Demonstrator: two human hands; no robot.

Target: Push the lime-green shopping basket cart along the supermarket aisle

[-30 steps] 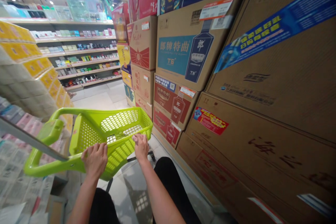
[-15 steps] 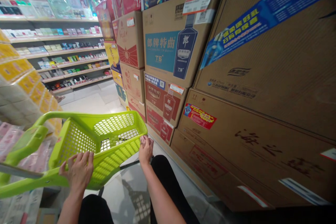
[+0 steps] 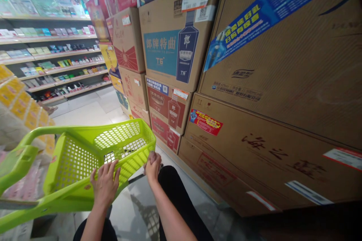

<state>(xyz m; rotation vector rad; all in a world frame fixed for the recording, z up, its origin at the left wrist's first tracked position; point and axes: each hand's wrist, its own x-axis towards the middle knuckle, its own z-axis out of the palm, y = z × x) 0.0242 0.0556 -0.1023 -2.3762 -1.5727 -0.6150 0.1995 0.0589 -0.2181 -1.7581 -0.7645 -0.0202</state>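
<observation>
A lime-green plastic shopping cart (image 3: 76, 192) with perforated walls stands before me, its handle frame towards the left. My left hand (image 3: 106, 180) rests at the cart's near side rim, fingers spread and the tips on the edge; it is open. At the cart's right-hand end, just beside the near corner, my right hand (image 3: 152, 163) is closed. What its fingers hold, if anything, is too small to make out. No goods show in the visible part of the basket (image 3: 82, 158).
Stacked cardboard liquor cartons (image 3: 169, 41) form a wall on the right. Yellow-and-white packs (image 3: 25, 105) are piled at the left. Shelves (image 3: 65, 58) of small boxes and bottles stand at the back. Pale floor tiles (image 3: 85, 107) run between; my black-clad knee (image 3: 175, 192) is below the cart.
My left hand has slid right along the cart's rim, its fingers spreading. My right hand has come slightly down from the corner and turned into a tighter fist. The view has shifted right.
</observation>
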